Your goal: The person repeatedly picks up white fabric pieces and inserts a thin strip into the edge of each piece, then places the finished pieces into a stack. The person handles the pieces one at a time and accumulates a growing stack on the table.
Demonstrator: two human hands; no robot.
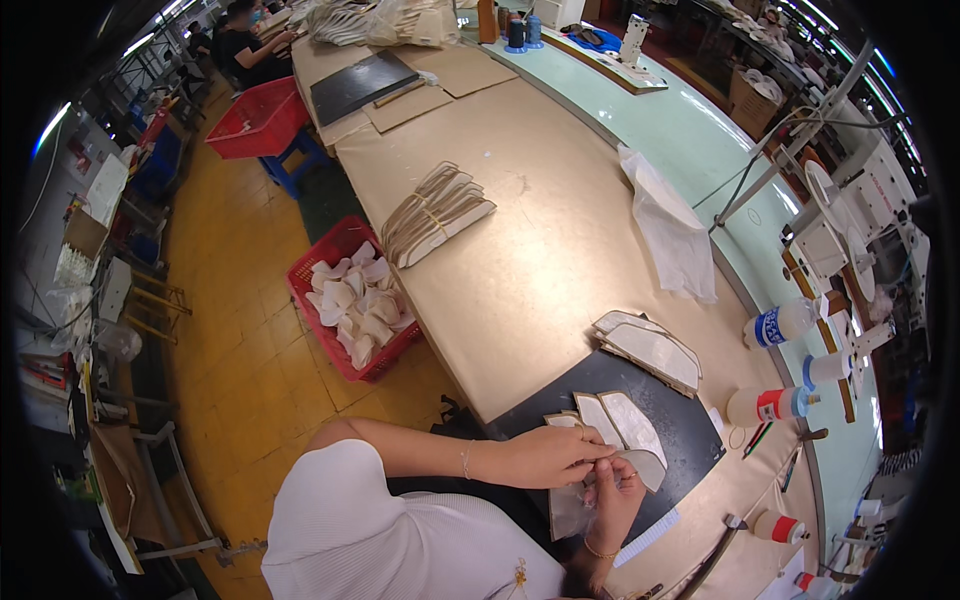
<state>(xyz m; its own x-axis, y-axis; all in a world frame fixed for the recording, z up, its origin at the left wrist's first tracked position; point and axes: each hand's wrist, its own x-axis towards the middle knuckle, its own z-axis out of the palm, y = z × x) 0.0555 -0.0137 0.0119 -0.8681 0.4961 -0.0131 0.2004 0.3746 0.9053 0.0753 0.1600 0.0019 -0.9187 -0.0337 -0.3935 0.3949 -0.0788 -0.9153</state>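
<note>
My left hand (545, 456) and my right hand (612, 497) meet at the fingertips over a black board (677, 428). The fingers of both are closed in a pinch. A thin, pale, see-through piece (570, 512) hangs below them, between my hands; its kind cannot be made out. Just beyond my fingers, several flat, curved, off-white cut pieces with tan edges (632, 422) lie overlapped on the board. A stack of similar pieces (650, 352) rests at the board's far edge.
A banded bundle of cut pieces (432, 217) lies farther up the tan table (540, 270). Bottles with red labels (768, 404) and a white plastic sheet (668, 230) are on the right. A red basket (372, 372) of pale pieces stands left, by the table's edge.
</note>
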